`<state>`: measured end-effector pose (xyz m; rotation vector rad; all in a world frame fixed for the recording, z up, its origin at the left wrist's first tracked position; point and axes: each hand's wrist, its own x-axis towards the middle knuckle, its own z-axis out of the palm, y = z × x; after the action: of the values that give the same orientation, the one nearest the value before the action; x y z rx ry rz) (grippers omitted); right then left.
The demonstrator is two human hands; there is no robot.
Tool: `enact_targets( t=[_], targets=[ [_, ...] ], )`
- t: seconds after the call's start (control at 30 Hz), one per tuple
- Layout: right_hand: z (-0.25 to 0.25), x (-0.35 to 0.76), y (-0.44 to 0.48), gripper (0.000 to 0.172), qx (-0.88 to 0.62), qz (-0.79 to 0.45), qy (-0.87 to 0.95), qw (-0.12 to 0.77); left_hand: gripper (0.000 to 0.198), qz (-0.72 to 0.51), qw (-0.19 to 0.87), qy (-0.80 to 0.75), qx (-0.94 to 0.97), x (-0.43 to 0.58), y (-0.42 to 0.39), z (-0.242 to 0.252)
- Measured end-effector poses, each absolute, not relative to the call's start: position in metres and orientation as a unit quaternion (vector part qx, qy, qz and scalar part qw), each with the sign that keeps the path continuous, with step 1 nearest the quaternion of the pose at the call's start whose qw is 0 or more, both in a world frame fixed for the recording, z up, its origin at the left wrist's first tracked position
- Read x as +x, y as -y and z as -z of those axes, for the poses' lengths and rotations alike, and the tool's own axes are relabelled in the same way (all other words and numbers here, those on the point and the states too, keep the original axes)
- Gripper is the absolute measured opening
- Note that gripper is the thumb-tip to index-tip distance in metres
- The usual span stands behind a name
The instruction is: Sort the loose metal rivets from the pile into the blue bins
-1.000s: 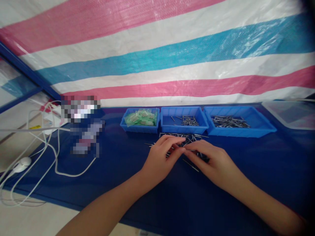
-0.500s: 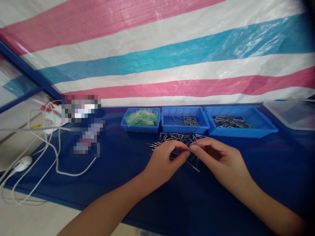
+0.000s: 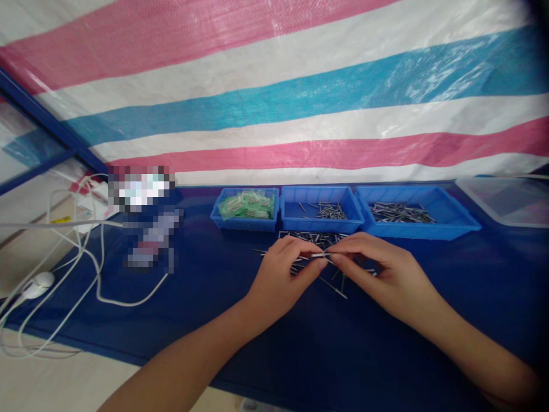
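Observation:
Between my two hands is a blind rivet (image 3: pixel 317 255), a thin silver pin with a thicker sleeve. My left hand (image 3: pixel 281 274) pinches near it with thumb and forefinger, their tips almost meeting those of the other hand. My right hand (image 3: pixel 388 272) is closed in a pinch on the rivet's right part, and its fingertips hide that end. Under and behind both hands lies a loose pile of blind rivets (image 3: pixel 317 237) on the dark blue table (image 3: pixel 193 303). Some of the pile is covered by my fingers.
Behind the pile stand three blue bins: the left bin (image 3: pixel 244 226) with green packets, the middle bin (image 3: pixel 300 224) and the right bin (image 3: pixel 450 229) with rivets. A clear plastic box (image 3: pixel 501 200) sits far right. White cables (image 3: pixel 100 269) trail at left. A striped sheet (image 3: pixel 274 109) hangs behind.
My hands have shifted slightly left, and the rivet between the fingertips now shows more plainly. The right hand's fingers have moved a little up and left.

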<state>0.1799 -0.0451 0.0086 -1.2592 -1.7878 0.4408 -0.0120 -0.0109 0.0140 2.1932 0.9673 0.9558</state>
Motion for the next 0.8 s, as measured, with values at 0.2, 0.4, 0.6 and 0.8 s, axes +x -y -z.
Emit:
enact_targets(
  t=[0.2,0.4,0.6,0.8],
  targets=[
    [-0.017,0.237,0.028,0.020,-0.673,0.036,0.606,0.423,0.030,-0.258,0.187,-0.358,0.878,-0.016,0.011,-0.008],
    [-0.012,0.276,0.019,0.030,-0.740,0.164,0.593,0.273,0.031,-0.169,0.137,-0.345,0.913,-0.018,0.012,-0.001],
    [-0.022,0.237,0.030,0.022,-0.661,0.140,0.660,0.327,0.026,-0.144,0.116,-0.337,0.923,-0.018,0.013,0.000],
    [-0.018,0.203,0.037,0.007,-0.533,0.127,0.735,0.400,0.019,-0.148,0.105,-0.324,0.928,-0.017,0.010,0.002]
  ],
)
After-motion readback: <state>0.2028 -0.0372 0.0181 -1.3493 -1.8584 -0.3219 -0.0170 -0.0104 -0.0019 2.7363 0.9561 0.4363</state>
